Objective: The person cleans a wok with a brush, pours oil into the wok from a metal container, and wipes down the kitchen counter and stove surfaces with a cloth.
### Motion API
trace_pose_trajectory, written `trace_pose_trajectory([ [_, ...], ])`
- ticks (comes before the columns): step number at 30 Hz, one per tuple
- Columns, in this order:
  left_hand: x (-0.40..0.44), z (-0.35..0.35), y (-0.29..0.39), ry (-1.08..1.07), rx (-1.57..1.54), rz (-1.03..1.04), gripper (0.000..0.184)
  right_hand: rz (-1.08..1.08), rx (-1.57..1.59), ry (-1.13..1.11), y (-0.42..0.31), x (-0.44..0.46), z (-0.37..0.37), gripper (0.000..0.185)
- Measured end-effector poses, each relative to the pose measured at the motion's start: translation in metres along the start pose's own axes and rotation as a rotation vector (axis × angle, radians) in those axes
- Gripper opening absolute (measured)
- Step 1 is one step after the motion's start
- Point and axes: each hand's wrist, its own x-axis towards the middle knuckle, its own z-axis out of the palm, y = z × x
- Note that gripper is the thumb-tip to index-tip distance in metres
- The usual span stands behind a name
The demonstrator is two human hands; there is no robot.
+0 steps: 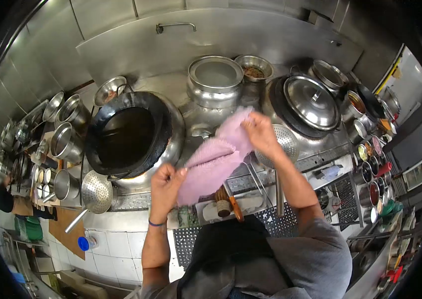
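A pink cloth [206, 174] stretches slantwise between my two hands, with a fold running across its middle. My left hand [167, 188] is closed on its lower left end, beside the rim of a dark wok [158, 134]. At the upper right end, my right hand [261, 133] pinches the cloth near a perforated strainer [284, 142]. Below the cloth are an orange-handled utensil [236, 207] and a bundled bamboo brush [223, 203]. Part of the stove between the burners is hidden by the cloth.
A large metal pot [215, 82] stands at the back centre. A lidded wok [312, 102] sits at the right. Another strainer [97, 192] lies left of me. Metal pots [66, 141] and sauce containers [372, 192] line both sides. A person [6, 202] is at the far left.
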Motion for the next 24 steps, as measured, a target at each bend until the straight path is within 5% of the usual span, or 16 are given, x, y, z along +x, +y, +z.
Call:
trace_pose_trajectory([
  [5, 0.103, 0.042, 0.012, 0.064, 0.117, 0.14, 0.037, -0.019, 0.086, -0.034, -0.002, 0.137, -0.049, 0.013],
  [9, 0.187, 0.074, -0.024, -0.104, 0.487, 0.08, 0.027, -0.14, 0.151, -0.15, 0.041, 0.213, -0.045, 0.021],
  [11, 0.221, 0.097, -0.045, -0.059, 0.591, 0.208, 0.028, -0.215, -0.13, -0.358, 0.086, 0.242, -0.033, 0.025],
  [15, 0.281, 0.134, -0.102, -0.027, 0.565, 0.294, 0.052, -0.256, -0.095, -0.648, 0.105, 0.24, 0.001, 0.024],
  [17, 0.3, 0.153, -0.116, -0.145, 0.155, 0.223, 0.048, -0.126, -0.045, -0.767, 0.102, 0.239, 0.005, 0.026],
  [20, 0.311, 0.152, -0.109, -0.066, 0.744, -0.161, 0.035, -0.288, 0.13, -0.904, 0.151, 0.27, 0.012, 0.031],
  [21, 0.317, 0.149, -0.122, 0.003, 0.813, -0.103, 0.037, -0.114, 0.255, -1.029, 0.173, 0.287, 0.014, 0.042],
  [24, 0.332, 0.14, -0.159, 0.134, 0.969, -0.058, 0.044, 0.092, 0.074, -0.652, 0.236, 0.333, 0.022, 0.047],
])
